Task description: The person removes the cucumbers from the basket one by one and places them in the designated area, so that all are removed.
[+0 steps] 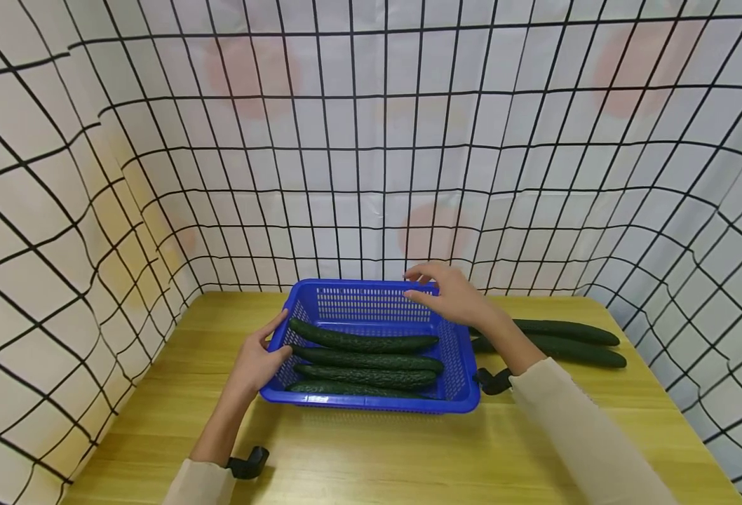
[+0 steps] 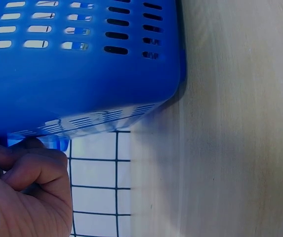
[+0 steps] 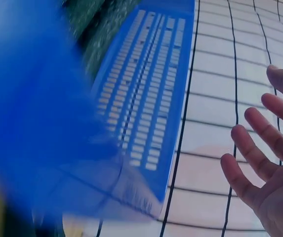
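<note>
A blue perforated plastic basket holds several dark green cucumbers, lying side by side across it. My left hand grips the basket's left rim, thumb on the inner side. In the left wrist view the fingers of that left hand curl at the rim, partly hidden by the basket wall. Above the back right corner of the basket is my right hand, holding nothing. The right wrist view shows this right hand with its fingers spread, apart from the basket wall.
More cucumbers lie on the wooden table right of the basket, partly behind my right forearm. Black wire grid stands at the back and both sides, with pale sheeting behind it. Each wrist wears a black strap mount.
</note>
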`<state>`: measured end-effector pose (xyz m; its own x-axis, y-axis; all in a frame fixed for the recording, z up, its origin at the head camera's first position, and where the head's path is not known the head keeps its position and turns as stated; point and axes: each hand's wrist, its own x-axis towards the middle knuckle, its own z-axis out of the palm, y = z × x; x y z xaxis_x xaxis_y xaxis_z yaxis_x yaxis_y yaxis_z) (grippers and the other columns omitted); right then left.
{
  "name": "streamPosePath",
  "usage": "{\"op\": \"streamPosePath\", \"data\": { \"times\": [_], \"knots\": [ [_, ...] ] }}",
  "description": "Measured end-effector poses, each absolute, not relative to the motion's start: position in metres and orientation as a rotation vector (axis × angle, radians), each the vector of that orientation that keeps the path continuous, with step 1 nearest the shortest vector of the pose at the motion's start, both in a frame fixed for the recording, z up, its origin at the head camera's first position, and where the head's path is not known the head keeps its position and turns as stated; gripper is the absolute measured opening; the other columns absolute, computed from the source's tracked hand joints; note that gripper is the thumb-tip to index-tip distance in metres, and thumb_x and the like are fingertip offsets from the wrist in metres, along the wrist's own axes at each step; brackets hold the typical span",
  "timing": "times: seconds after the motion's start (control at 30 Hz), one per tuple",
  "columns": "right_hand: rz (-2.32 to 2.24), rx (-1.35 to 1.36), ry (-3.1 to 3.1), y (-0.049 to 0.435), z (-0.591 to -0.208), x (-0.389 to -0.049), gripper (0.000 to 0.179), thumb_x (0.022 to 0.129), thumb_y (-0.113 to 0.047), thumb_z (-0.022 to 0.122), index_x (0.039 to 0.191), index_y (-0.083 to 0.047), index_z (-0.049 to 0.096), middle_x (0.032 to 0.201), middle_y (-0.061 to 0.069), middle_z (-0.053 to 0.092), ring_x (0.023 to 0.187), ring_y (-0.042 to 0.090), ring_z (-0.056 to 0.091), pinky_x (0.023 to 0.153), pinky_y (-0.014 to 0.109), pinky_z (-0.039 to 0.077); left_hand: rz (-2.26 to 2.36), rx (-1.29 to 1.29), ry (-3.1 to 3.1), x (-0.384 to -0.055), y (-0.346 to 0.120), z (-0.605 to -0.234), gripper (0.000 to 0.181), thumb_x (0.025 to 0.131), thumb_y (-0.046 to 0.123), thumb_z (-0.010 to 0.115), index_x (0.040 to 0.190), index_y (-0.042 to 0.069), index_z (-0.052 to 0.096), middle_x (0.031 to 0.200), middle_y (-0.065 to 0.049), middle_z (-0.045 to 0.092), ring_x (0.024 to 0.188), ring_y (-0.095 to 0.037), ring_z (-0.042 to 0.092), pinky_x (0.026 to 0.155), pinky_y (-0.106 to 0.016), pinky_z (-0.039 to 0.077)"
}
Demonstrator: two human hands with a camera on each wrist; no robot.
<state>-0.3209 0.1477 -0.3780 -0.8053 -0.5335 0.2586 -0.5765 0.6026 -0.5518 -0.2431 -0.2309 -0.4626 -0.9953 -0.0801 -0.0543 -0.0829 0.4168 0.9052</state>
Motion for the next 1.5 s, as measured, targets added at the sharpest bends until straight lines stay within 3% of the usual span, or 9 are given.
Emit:
{"op": "streamPosePath", "data": {
  "times": [0.73, 1.17, 1.5],
  "knots": [
    [0.948, 1.142, -2.892, 0.094, -0.408, -0.334, 0.05, 0.101, -0.036, 0.065, 0.142, -0.008, 0.059, 0.141, 0.01, 0.061, 0.123, 0.031, 0.06, 0.099, 0.049, 0.052, 1.689, -0.154, 2.649, -0.242, -0.231, -0.463, 0.075, 0.091, 0.01, 0.065, 0.158, 0.034, 0.042, 0.097, -0.022, 0.073, 0.069, -0.022, 0.07, 0.063, -0.038, 0.062],
    [0.864, 1.228, -3.069, 0.075, -0.433, -0.339, 0.059, 0.098, -0.041, 0.069, 0.144, -0.007, 0.058, 0.143, 0.014, 0.061, 0.13, 0.034, 0.058, 0.108, 0.051, 0.048, 1.714, -0.162, 2.619, -0.244, -0.231, -0.464, 0.075, 0.092, 0.011, 0.065, 0.158, 0.037, 0.042, 0.101, -0.025, 0.073, 0.071, -0.024, 0.072, 0.063, -0.04, 0.062],
    [0.736, 1.294, -3.215, 0.065, -0.45, -0.337, 0.057, 0.099, -0.045, 0.066, 0.146, -0.014, 0.057, 0.142, 0.009, 0.063, 0.13, 0.028, 0.06, 0.107, 0.047, 0.05, 1.705, -0.172, 2.64, -0.244, -0.231, -0.465, 0.074, 0.091, 0.011, 0.066, 0.157, 0.037, 0.044, 0.101, -0.025, 0.073, 0.072, -0.024, 0.072, 0.063, -0.04, 0.062]
  ]
}}
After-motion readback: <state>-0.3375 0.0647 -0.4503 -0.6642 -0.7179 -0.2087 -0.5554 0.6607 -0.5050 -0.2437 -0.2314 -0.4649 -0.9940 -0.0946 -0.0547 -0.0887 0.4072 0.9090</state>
